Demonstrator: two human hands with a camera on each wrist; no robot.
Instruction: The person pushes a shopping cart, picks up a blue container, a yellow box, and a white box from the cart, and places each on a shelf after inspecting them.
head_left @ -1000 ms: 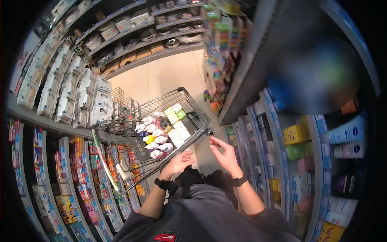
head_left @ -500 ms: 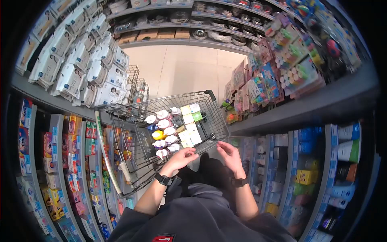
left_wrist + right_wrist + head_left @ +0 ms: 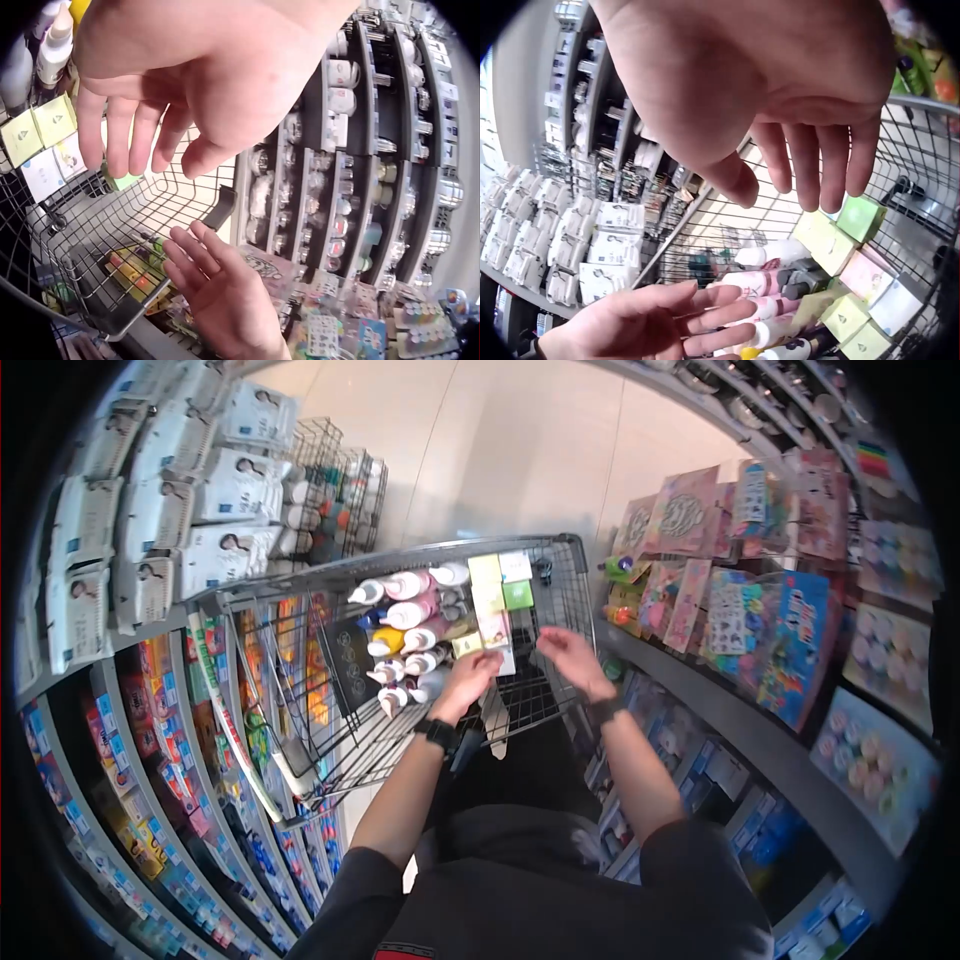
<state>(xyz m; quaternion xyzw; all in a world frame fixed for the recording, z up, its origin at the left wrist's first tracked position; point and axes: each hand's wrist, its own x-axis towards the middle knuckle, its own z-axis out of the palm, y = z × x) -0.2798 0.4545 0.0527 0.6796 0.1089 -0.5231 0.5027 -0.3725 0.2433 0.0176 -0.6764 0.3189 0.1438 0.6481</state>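
Note:
Both hands hover over the near side of a wire shopping cart [image 3: 420, 542], holding nothing. My left hand [image 3: 470, 682] is close to the small boxes, its fingers loosely bent, as the left wrist view also shows. To its right, my right hand [image 3: 577, 660] hangs palm inward with relaxed fingers. Inside the cart, several pump bottles [image 3: 408, 614] lie grouped in rows. Beside them stand yellow boxes [image 3: 484, 577], a green box [image 3: 861, 217] and a white box [image 3: 897, 304].
White packets [image 3: 232, 485] crowd the left shelf, with wire baskets [image 3: 365, 495] beyond. Hanging toy and craft packs [image 3: 735, 610] line the right shelf, close to the cart's end. Boxed goods [image 3: 165, 715] fill the lower left shelves. Tiled floor [image 3: 500, 450] lies ahead.
The view has swung right and tilted down, with the cart now nearer the body. Both hands have shifted from in front of the cart's near side to over it, still holding nothing.

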